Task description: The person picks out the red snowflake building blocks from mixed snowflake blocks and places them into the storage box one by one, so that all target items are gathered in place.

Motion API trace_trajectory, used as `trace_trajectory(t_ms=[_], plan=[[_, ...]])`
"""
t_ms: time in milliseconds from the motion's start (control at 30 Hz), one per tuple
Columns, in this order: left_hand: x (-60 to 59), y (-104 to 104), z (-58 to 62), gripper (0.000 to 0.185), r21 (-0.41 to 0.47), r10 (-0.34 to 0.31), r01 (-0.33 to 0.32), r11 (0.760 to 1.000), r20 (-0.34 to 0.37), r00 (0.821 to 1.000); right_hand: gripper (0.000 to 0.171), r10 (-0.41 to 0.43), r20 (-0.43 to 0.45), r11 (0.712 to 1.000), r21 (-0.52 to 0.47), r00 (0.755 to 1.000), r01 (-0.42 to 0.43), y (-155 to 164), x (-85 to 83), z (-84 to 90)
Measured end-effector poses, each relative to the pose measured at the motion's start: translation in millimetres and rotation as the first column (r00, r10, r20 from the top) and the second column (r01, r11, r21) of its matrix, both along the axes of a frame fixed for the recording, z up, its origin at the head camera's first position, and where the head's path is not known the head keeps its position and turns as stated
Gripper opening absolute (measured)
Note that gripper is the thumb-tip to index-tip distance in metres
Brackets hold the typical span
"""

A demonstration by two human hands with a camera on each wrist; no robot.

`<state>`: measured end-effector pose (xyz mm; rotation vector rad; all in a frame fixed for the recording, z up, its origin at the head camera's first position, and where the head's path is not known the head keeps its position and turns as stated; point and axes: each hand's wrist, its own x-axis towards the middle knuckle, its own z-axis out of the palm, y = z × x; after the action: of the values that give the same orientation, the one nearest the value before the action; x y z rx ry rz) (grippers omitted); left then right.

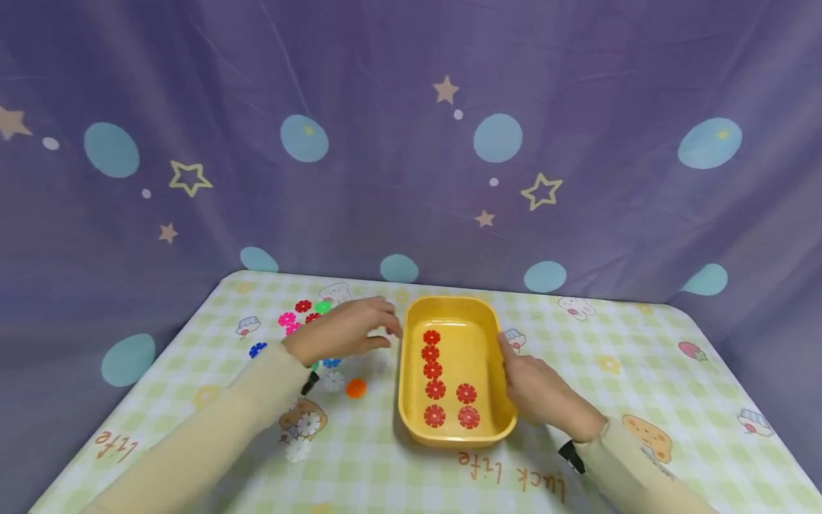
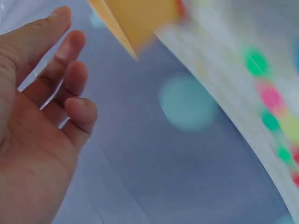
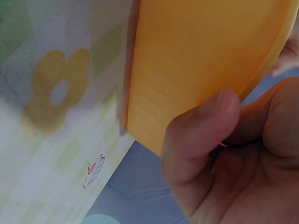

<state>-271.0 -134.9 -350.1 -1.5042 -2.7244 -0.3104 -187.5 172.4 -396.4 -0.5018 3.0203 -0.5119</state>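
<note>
A yellow plastic tray [image 1: 459, 343] lies on the table with red notched flower-shaped discs [image 1: 433, 370] flat inside. Several discs form a column along its left side, and two lie at the lower right. My right hand [image 1: 539, 382] grips the tray's right side; in the right wrist view its curled fingers [image 3: 201, 135] press the outer wall just under the rim. Beside the tray's left rim is my left hand [image 1: 349, 328], fingers loosely bent. The left wrist view shows this hand [image 2: 42, 107] with nothing between thumb and fingers.
Left of the tray, loose discs in pink, red, green, blue and white are scattered, partly hidden by the left forearm. An orange disc [image 1: 356, 388] lies nearest the tray. White discs [image 1: 298, 449] sit nearer the front. A purple curtain [image 1: 398, 207] hangs behind the table.
</note>
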Motion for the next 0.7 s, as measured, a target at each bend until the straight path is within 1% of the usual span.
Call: trace_trajectory(t_ms=[33, 67, 100, 133, 200, 267, 333, 367, 467, 533, 567, 633, 700], plan=[[-0.5, -17.3, 1.7, 0.018, -0.002, 0.052, -0.052, 0.999, 0.013, 0.999, 0.056, 0.0, -0.004, 1.0, 0.001, 1.0, 0.0, 0.0, 0.0, -0.3], [-0.5, -33.9, 2.8, 0.019, -0.013, 0.11, -0.109, 0.994, 0.042, 0.993, 0.056, 0.002, -0.011, 1.0, 0.003, 1.0, -0.002, 0.0, 0.2, -0.4], [-0.3, -50.3, 2.6, 0.02, -0.034, 0.172, -0.17, 0.985, 0.072, 0.982, 0.056, 0.001, -0.014, 1.0, 0.002, 1.0, -0.001, 0.1, 0.2, -0.5], [-0.2, -66.4, 0.9, 0.021, -0.054, 0.233, -0.229, 0.972, 0.098, 0.967, 0.055, 0.002, -0.016, 1.0, 0.001, 1.0, -0.002, 0.0, 0.2, -0.5], [-0.8, -97.5, -5.8, 0.025, -0.094, 0.345, -0.334, 0.938, 0.16, 0.925, 0.055, 0.001, -0.018, 1.0, -0.005, 1.0, -0.001, -0.4, -0.1, -0.4], [-3.1, -121.3, -16.4, 0.027, -0.123, 0.413, -0.395, 0.91, 0.205, 0.887, 0.054, -0.002, -0.021, 1.0, -0.001, 1.0, 0.002, 0.5, 0.3, 0.0], [-5.5, -139.1, -28.0, 0.029, -0.129, 0.449, -0.43, 0.893, 0.24, 0.86, 0.054, -0.005, -0.02, 1.0, 0.002, 1.0, 0.005, 1.1, 0.3, 0.3], [-6.6, -145.0, -33.1, 0.031, -0.128, 0.458, -0.439, 0.889, 0.258, 0.851, 0.054, -0.006, -0.021, 1.0, 0.006, 1.0, 0.006, 1.2, 0.3, 0.5], [-9.4, -152.1, -45.4, 0.036, -0.119, 0.472, -0.458, 0.881, 0.28, 0.836, 0.054, -0.008, -0.016, 1.0, 0.007, 1.0, 0.008, 1.4, 0.7, 0.8], [-11.5, -152.2, -51.2, 0.037, -0.109, 0.469, -0.458, 0.882, 0.285, 0.836, 0.054, -0.008, -0.014, 1.0, 0.006, 1.0, 0.008, 1.0, 0.8, 0.6], [-12.3, -151.2, -53.0, 0.036, -0.104, 0.461, -0.451, 0.886, 0.283, 0.841, 0.054, -0.009, -0.011, 1.0, 0.005, 1.0, 0.009, 0.7, 0.8, 0.5], [-13.8, -149.3, -56.0, 0.028, -0.107, 0.462, -0.451, 0.886, 0.278, 0.842, 0.055, -0.009, -0.007, 1.0, 0.004, 1.0, 0.009, -0.2, 0.7, -0.1], [-14.7, -147.9, -56.8, 0.02, -0.109, 0.462, -0.45, 0.886, 0.288, 0.839, 0.055, -0.006, -0.011, 1.0, 0.006, 1.0, 0.006, -1.2, 0.4, -0.6]])
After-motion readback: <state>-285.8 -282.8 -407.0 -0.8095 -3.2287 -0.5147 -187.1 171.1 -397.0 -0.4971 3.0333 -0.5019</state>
